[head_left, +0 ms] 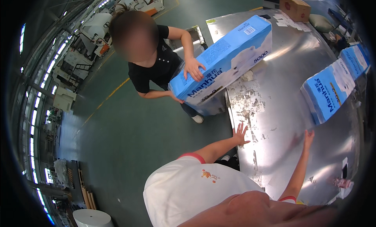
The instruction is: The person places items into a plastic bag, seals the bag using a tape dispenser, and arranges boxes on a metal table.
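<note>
Brown carton (295,7), white roll (93,218)

Moderately bright, uneven. Daylight through windows (33,119) along 8–10 o'clock, overexposed; lamp strips at 11. Green floor (129,137) dimmer, pale sheen at 9. Hard glare on metal table (280,97) at 2, smaller streaks at 4. Big blue pack (225,56) at 1, evenly lit, sharp. Co-worker's head (135,37) at 11 blurred out. Strong fisheye bend; rim fades black, corners lost.

A white short-sleeved shirt (172,184) is worn, edged with red sleeve bands (196,157) and decorated with an orange leaf-shaped print (206,173).
</note>
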A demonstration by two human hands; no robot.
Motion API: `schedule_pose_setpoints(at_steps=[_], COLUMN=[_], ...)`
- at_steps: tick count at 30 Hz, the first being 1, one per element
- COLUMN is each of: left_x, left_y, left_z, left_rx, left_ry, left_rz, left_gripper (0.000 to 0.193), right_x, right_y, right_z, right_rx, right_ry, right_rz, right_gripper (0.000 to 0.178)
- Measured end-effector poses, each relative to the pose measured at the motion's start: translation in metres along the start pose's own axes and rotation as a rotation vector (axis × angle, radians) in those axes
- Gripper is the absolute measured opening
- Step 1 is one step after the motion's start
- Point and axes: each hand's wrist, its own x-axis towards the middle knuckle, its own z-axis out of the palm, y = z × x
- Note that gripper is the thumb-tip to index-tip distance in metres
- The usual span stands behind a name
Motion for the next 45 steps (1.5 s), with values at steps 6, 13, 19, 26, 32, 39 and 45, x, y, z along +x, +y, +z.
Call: schedule_pose_setpoints(at_steps=[6, 13, 19, 26, 32, 39, 45], left_x=[-0.005, -0.002, -0.001, 0.004, 0.003, 0.001, 0.005], left_y=[0.008, 0.01, 0.013, 0.013, 0.012, -0.003, -0.044], left_z=[-0.017, -0.016, -0.021, -0.012, -0.013, 0.007, -0.039], left_rx=[0.047, 0.026, 0.078, 0.07, 0.025, 0.034, -0.172], left_ry=[-0.132, -0.164, -0.232, -0.218, -0.202, -0.096, -0.208], left_rz=[-0.08, -0.093, -0.113, -0.114, -0.098, -0.021, 0.249], left_gripper=[0.101, 0.104, 0.102, 0.11, 0.114, 0.114, 0.081], right_x=[0.122, 0.122, 0.109, 0.07, -0.047, -0.237, -0.391], right_y=[0.011, 0.016, 0.014, -0.022, -0.066, -0.114, -0.105], right_z=[-0.02, 0.015, 0.004, 0.005, 0.02, 0.005, -0.01], right_rx=[-0.179, 0.244, 0.004, -0.058, -0.026, 0.072, 0.0], right_ry=[0.508, 0.315, 0.297, 0.29, 0.224, 0.071, 0.019], right_rz=[0.1, 0.027, 0.01, -0.021, 0.114, 0.217, 0.288], right_gripper=[0.084, 0.053, 0.043, 0.038, 0.03, 0.026, 0.024])
